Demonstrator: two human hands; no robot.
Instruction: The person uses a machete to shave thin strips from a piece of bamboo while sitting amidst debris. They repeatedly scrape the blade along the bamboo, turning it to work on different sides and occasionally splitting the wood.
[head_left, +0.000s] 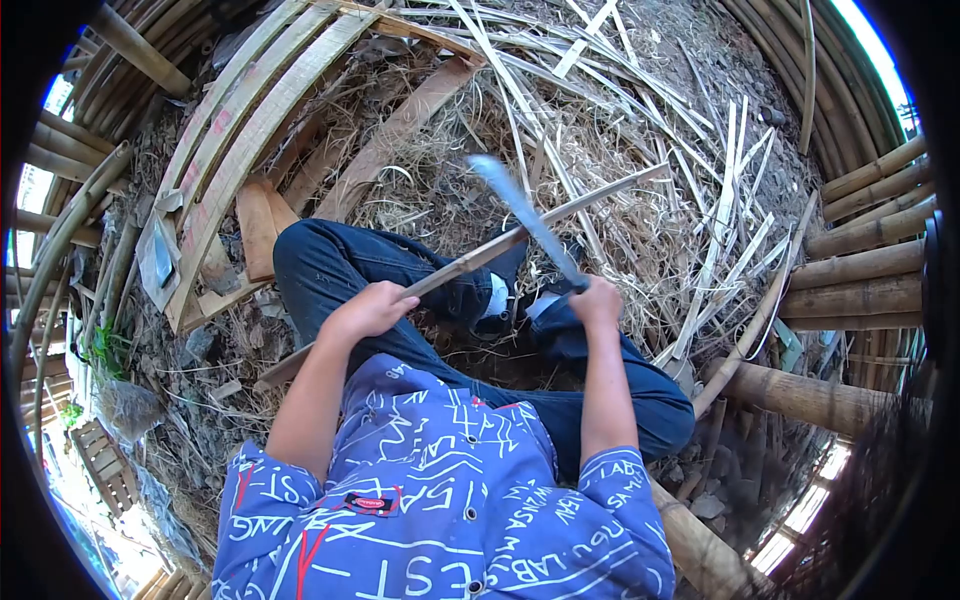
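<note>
My left hand [368, 312] is closed around a long split bamboo strip [480, 255], which slants across my lap from lower left to upper right. In my right hand [597, 302] is the dark handle of a machete. Its pale blade [515, 200] points up and to the left, crossing the strip beyond my knees in this view. My legs in dark jeans [345, 265] are folded under the strip, and fine shavings [440, 185] lie just past my feet.
Several flat wooden boards [255, 110] lean at the upper left. Thin bamboo slats [725, 220] are scattered over the ground at the upper right. Stacked bamboo poles [860, 295] stand at the right, with a thick pole [800, 393] beside my right knee.
</note>
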